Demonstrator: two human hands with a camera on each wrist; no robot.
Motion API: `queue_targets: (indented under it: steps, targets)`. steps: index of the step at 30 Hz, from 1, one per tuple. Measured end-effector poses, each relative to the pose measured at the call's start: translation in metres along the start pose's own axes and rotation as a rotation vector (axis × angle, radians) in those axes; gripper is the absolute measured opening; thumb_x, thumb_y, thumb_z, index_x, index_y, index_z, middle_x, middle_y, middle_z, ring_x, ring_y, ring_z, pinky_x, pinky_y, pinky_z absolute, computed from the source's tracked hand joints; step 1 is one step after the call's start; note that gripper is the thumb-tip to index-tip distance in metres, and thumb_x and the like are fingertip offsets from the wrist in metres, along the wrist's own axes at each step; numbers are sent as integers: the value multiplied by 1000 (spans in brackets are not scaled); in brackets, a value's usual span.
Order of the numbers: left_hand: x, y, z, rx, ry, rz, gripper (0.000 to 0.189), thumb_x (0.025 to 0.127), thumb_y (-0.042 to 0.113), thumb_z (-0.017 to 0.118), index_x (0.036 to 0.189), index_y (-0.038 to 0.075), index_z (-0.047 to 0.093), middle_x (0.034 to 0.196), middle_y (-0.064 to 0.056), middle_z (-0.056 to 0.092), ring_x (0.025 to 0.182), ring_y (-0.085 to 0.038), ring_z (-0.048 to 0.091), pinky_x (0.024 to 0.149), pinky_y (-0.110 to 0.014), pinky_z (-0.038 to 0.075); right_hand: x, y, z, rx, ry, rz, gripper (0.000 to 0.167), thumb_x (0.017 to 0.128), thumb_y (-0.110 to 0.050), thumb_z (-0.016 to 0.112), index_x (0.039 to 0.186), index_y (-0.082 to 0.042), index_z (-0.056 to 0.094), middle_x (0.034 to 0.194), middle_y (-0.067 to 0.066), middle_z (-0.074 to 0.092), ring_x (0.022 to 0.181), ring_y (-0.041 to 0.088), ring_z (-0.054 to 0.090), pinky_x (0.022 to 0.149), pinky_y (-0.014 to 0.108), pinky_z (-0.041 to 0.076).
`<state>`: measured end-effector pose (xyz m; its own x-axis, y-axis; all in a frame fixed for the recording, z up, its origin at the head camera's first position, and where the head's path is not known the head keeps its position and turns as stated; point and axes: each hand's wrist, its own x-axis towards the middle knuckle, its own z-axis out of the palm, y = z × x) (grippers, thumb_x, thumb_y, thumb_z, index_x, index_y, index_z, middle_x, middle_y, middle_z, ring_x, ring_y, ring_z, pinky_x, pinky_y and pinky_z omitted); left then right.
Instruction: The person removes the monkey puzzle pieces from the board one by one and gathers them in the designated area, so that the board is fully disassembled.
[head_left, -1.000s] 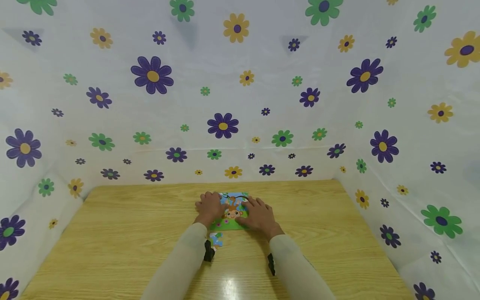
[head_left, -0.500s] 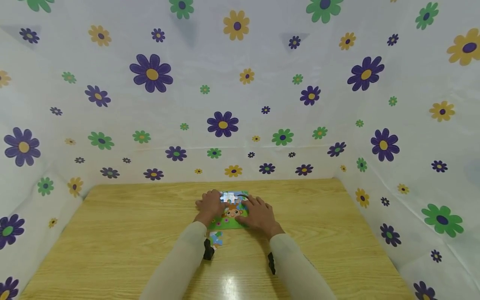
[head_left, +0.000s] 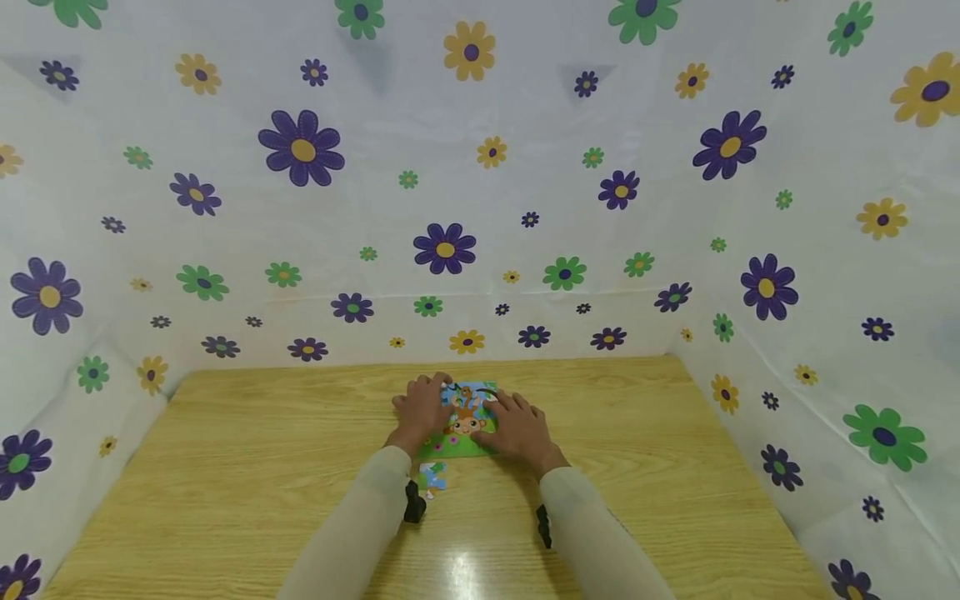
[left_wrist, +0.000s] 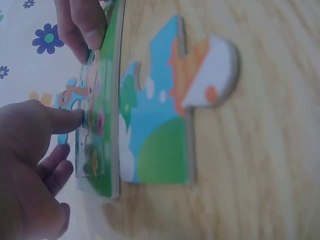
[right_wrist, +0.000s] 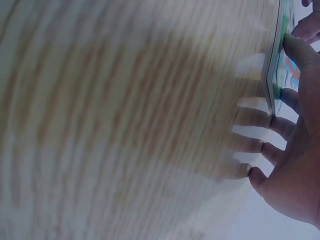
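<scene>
A jigsaw puzzle board (head_left: 472, 449) with a monkey picture lies on the wooden table. My left hand (head_left: 422, 411) is at its left side; in the left wrist view its thumb and a finger pinch a blue jigsaw piece (left_wrist: 74, 93), raised at an angle over the puzzle's far part. The right hand (head_left: 521, 429) rests along the right edge, thumb on the puzzle and fingers spread, with some fingertips on the table. Just in front of the board lies a loose jigsaw piece (left_wrist: 160, 145), blue and green with an orange-and-white tab.
Bare wood of the table (head_left: 262, 467) extends around the puzzle. A white flowered sheet (head_left: 375, 217) walls in the back and both sides. Black wrist straps (head_left: 414, 502) show under the pale sleeves.
Half a second ago the piece at the puzzle's far side tilted into a white glare; now its picture shows again. The left fingers have shifted slightly further away. The right hand stays put.
</scene>
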<state>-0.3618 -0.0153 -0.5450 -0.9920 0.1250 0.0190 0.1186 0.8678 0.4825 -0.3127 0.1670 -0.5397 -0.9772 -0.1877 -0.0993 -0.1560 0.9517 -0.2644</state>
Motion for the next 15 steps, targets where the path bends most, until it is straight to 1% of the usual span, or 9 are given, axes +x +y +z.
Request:
queue_targets:
  steps: [2, 4, 7, 9, 11, 15]
  targets:
    - [-1, 0, -1, -43, 7, 2, 37, 93, 31, 64, 129, 25, 55, 127, -7, 59, 120, -33, 50, 92, -57, 30, 1, 1, 1, -6, -7, 4, 70, 89, -62, 55, 147, -25, 43, 160, 5, 28, 147, 34, 25, 111, 62, 24]
    - [-2, -1, -2, -91, 15, 6, 29, 96, 29, 60, 124, 24, 56, 119, -4, 65, 115, -30, 53, 90, -55, 29, 2, 2, 2, -14, -8, 5, 71, 89, -63, 54, 147, -26, 42, 160, 4, 27, 147, 33, 24, 112, 61, 24]
    - [-4, -1, -6, -166, 26, -5, 21, 99, 29, 55, 119, 23, 57, 108, 0, 68, 108, -26, 56, 88, -53, 26, 3, 2, 3, -20, 2, -1, 70, 89, -64, 53, 147, -26, 42, 160, 4, 27, 147, 33, 25, 111, 61, 24]
    - [-5, 0, -8, -188, 34, -8, 19, 100, 29, 53, 117, 23, 56, 105, 1, 68, 106, -26, 56, 87, -52, 26, 3, 2, 2, -22, 15, -11, 69, 89, -62, 54, 146, -25, 43, 159, 5, 29, 146, 34, 27, 110, 62, 26]
    - [-7, 1, -10, -203, 38, -8, 18, 100, 29, 53, 116, 23, 56, 105, 1, 68, 106, -26, 56, 87, -52, 27, 2, 2, 1, -23, 10, -13, 69, 90, -62, 54, 146, -24, 44, 159, 6, 30, 145, 34, 27, 110, 62, 26]
    - [-11, 1, -13, -205, 43, 14, 16, 99, 29, 53, 113, 21, 57, 103, 0, 69, 102, -26, 60, 91, -55, 33, 2, 1, 0, -15, -4, -6, 68, 89, -61, 54, 146, -25, 44, 159, 6, 30, 145, 34, 27, 111, 61, 26]
